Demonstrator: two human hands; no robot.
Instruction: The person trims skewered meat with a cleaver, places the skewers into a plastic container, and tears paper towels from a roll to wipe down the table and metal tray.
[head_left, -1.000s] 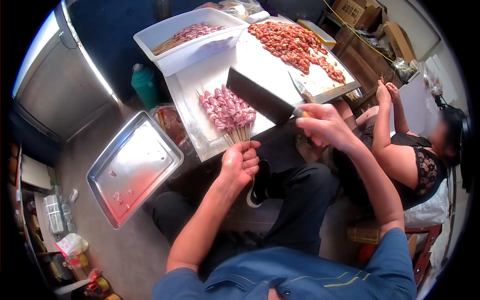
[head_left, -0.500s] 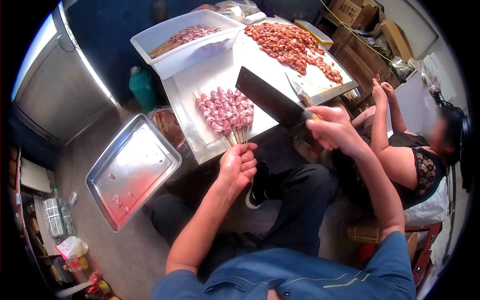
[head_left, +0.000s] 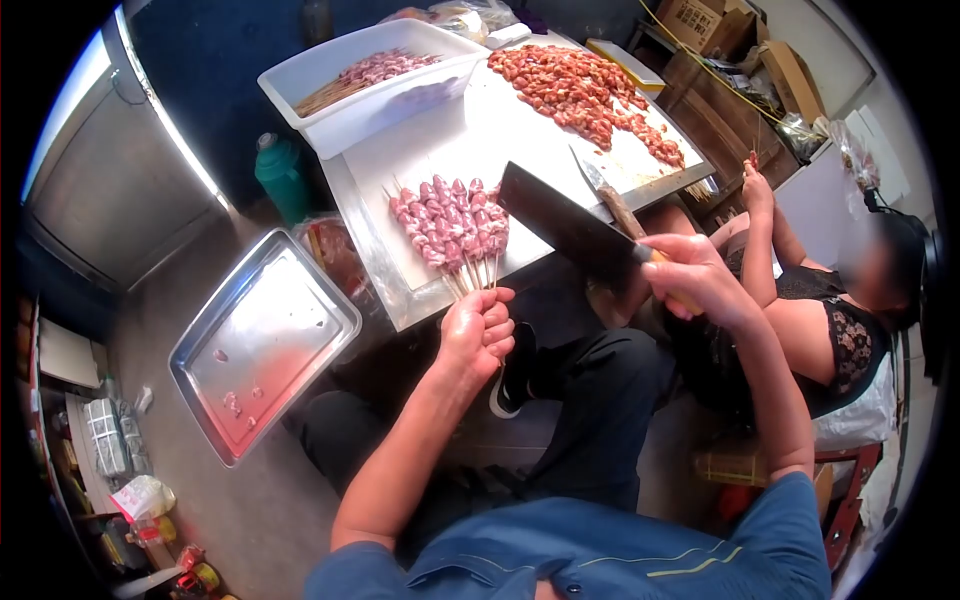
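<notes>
My left hand [head_left: 477, 328] is closed around the sticks of several meat skewers [head_left: 450, 225]. Their meat ends lie side by side on the white board [head_left: 370, 165] near its front edge. In my right hand [head_left: 697, 272] is a cleaver [head_left: 570, 222], gripped by its wooden handle. Its broad dark blade is raised to the right of the skewers and points up and left, apart from the meat as far as I can see. A knife [head_left: 608, 190] with a worn handle lies on the board behind the cleaver.
A white tub [head_left: 390, 105] of skewers stands at the back left, beside a heap of cut meat [head_left: 575, 90]. A metal tray [head_left: 265, 345] with meat scraps is at left, near a green flask [head_left: 280, 178]. A seated person [head_left: 800, 300] at right holds a small skewer.
My right hand and the cleaver have moved right and slightly down, away from the skewers. My left hand stays nearly in place. The other person's hands have shifted slightly.
</notes>
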